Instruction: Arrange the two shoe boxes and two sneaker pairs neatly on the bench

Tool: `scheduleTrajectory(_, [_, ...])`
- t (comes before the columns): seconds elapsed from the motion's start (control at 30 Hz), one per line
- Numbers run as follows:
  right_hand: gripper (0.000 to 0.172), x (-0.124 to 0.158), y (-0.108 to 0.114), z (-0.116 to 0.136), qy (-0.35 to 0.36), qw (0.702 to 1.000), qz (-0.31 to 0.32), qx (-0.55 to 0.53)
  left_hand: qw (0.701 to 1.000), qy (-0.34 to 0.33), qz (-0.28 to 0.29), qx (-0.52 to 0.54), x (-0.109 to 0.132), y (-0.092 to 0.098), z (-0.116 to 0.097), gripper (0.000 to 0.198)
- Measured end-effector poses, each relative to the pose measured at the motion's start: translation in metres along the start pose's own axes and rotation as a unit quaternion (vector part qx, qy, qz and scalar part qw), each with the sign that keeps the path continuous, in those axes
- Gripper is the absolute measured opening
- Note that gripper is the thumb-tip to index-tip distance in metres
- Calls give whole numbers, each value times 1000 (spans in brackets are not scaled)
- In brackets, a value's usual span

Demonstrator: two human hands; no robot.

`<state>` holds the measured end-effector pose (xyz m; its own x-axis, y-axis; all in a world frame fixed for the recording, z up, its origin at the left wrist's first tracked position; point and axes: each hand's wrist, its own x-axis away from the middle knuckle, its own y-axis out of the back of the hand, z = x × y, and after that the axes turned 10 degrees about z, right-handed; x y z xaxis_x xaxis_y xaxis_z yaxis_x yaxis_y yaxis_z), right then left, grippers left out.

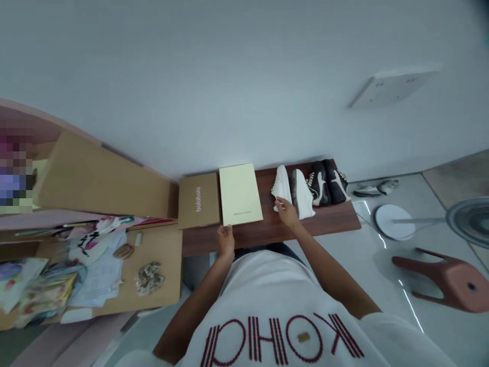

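Note:
A pale yellow shoebox (241, 191) lies on the dark wooden bench top, against a brown "balabala" box (198, 200). My left hand (226, 239) is at the yellow box's front edge, its fingers curled in, with no object visible in them. My right hand (287, 213) has its thumb and fingers closed at the near end of a white sneaker (281, 181). Its mate, another white sneaker (304, 196), stands just to the right. Farther right is a pair of dark shoes with light trim (320, 184).
At left, a cluttered desk (173, 270) holds papers, plastic bags and a scrunchie (148, 279). On the right floor are a fan (395, 222), a reddish-brown stool (454, 278) and grey shoes (376, 189). A socket plate (393, 87) is on the wall behind the bench.

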<state>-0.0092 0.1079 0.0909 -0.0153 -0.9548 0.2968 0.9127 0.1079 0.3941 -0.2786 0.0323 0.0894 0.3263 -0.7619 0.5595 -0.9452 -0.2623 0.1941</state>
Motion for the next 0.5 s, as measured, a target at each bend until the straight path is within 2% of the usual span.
scheduleTrajectory(0.07, [69,9,39,-21,-5,996,-85,22,999,-29,-21,-9,13,-13,-4,47])
scheduleTrajectory(0.1, [69,13,58,-33,-18,992,-118,40,999,-49,-12,-10,18,-25,-9,47])
scheduleTrajectory(0.2, [65,22,100,-69,-66,982,-144,99,992,-94,82,-8,22,-76,-24,46])
scheduleTrajectory(0.27, [60,23,114,-89,-102,981,-107,125,984,-86,154,-6,15,-115,-32,48])
scheduleTrajectory(0.33, [59,21,120,-101,-131,981,-47,138,980,-50,193,-11,4,-153,-35,57])
scheduleTrajectory(0.43, [59,15,120,-108,-149,977,27,149,982,6,187,-39,-15,-193,-34,67])
scheduleTrajectory(0.5, [57,11,119,-107,-152,976,56,146,980,19,191,-45,-26,-208,-33,62])
